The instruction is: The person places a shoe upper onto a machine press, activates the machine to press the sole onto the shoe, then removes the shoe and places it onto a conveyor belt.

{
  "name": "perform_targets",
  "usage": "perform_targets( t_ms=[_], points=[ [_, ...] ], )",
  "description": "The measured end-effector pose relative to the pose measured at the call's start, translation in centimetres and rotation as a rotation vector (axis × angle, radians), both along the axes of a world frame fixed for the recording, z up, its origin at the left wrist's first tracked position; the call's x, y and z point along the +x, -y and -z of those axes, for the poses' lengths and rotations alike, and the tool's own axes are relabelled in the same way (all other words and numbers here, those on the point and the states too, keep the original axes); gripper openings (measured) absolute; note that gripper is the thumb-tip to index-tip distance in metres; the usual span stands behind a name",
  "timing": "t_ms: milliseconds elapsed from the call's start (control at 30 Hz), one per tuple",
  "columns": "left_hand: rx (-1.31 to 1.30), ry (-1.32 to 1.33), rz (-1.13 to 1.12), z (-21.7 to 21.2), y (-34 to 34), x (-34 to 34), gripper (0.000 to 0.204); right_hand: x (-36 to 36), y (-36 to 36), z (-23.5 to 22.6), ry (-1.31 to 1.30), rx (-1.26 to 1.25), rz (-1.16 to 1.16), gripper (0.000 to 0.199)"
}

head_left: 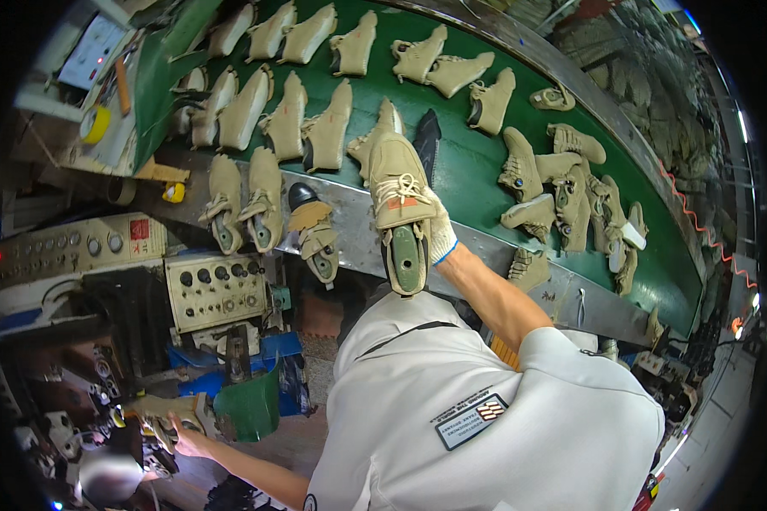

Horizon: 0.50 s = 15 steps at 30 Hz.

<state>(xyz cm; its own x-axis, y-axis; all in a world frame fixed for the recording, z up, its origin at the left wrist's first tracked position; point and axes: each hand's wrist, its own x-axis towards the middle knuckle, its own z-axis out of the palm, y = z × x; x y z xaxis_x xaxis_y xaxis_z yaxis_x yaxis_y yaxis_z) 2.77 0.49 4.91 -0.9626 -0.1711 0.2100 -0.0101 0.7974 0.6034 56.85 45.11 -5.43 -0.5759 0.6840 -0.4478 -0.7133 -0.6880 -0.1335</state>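
My right hand [441,228], in a white glove with a blue cuff, holds a tan lace-up shoe upper [398,175] on a green last. The shoe is level with the conveyor's near edge, and most of my fingers are hidden behind it. At the lower left, my left hand [191,440] is closed on another tan shoe upper [164,407] beside a machine [85,383]. The far side of that shoe is hard to make out. Close to the right hand's shoe, a black shoe-shaped piece [428,140] lies on the belt.
A green conveyor belt [460,115] carries several tan shoes in rows. Along its metal edge stand a pair of tan shoes [264,198] and a shoe with a black toe [318,243]. Control panels [216,289] and a green curved guard [249,404] are at the left.
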Motion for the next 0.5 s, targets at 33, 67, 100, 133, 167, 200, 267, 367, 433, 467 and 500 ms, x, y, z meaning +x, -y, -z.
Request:
perform_targets(
  t_ms=[33,67,100,133,167,200,267,367,433,467,500],
  points=[
    [-0.028,0.039,-0.068,-0.9,-1.4,0.9,0.061,0.7,-0.3,0.1,-0.012,-0.002,0.024,0.066],
    [-0.052,0.048,-0.089,-0.8,-1.3,0.4,0.061,1.4,-0.4,0.3,-0.017,-0.011,0.047,0.066],
    [-0.074,0.057,-0.11,-1.1,-2.1,0.7,0.061,2.0,-0.6,-0.2,-0.021,-0.018,0.07,0.066],
    [-0.196,0.0,-0.193,-1.6,-2.9,1.0,0.064,2.6,-0.8,-0.3,-0.025,-0.025,0.092,0.066],
    [-0.056,0.041,-0.162,-1.9,-3.7,1.5,0.063,3.1,-1.0,-0.1,-0.024,-0.034,0.098,0.066],
    [-0.115,0.011,-0.212,-2.0,-3.9,1.3,0.062,3.7,-1.4,0.1,-0.026,-0.046,0.096,0.066],
    [-0.081,-0.057,-0.169,-1.9,-4.1,0.9,0.059,5.0,-2.2,0.5,-0.045,-0.072,0.101,0.065],
    [0.431,-0.072,-0.265,-2.7,-3.8,0.7,0.041,6.8,-2.8,1.4,-0.011,-0.118,0.137,0.063],
    [0.731,0.083,-0.241,-3.9,-4.8,2.4,0.051,8.2,-3.1,2.1,-0.018,-0.114,0.15,0.061],
    [0.785,0.143,-0.131,-4.0,-5.0,3.3,0.048,8.9,-3.2,2.5,-0.024,-0.112,0.154,0.061],
    [0.84,0.199,-0.022,-4.2,-5.1,4.3,0.046,9.2,-3.5,3.0,-0.003,-0.125,0.17,0.06]
  ],
)
